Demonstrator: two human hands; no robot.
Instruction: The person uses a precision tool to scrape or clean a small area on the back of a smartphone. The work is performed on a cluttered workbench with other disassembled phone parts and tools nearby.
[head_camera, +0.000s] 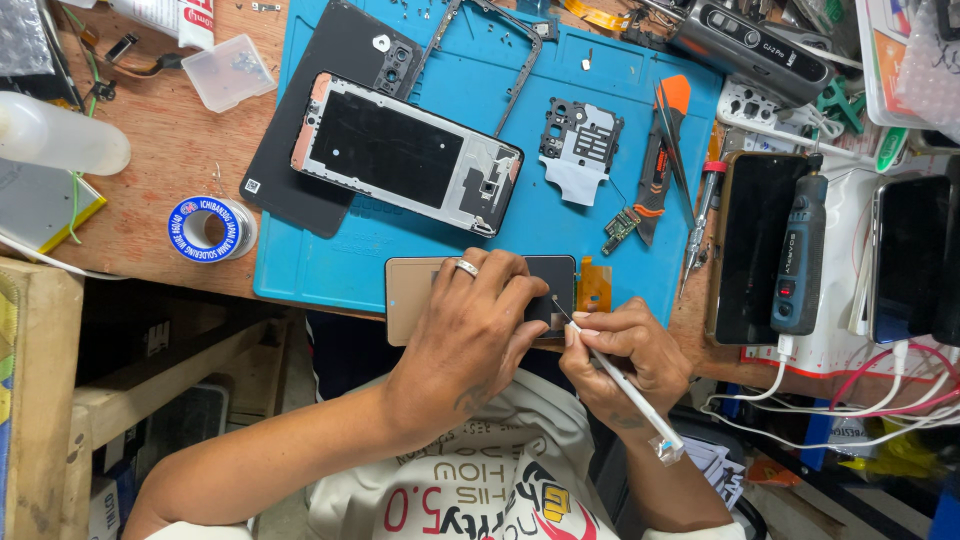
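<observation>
My left hand (475, 325), with a ring on one finger, presses flat on a phone screen panel (408, 295) lying at the near edge of the blue work mat (500, 90). The panel's orange flex cable (594, 285) sticks out to the right. My right hand (625, 350) grips a thin white pen-shaped tool (622, 383), its metal tip touching the panel's right part beside my left fingers. Farther back on the mat lie an opened phone body (405, 155) on a black back cover (345, 55), a thin phone frame (480, 50) and a small grey inner plate (580, 145).
Tweezers and an orange-handled knife (665, 140) lie on the mat's right side. To the right are two dark phones (755, 245), (915, 255) and a blue rotary tool (800, 255) with white and pink cables. A solder spool (205, 228), a white bottle (60, 135) and a clear box (228, 72) sit left.
</observation>
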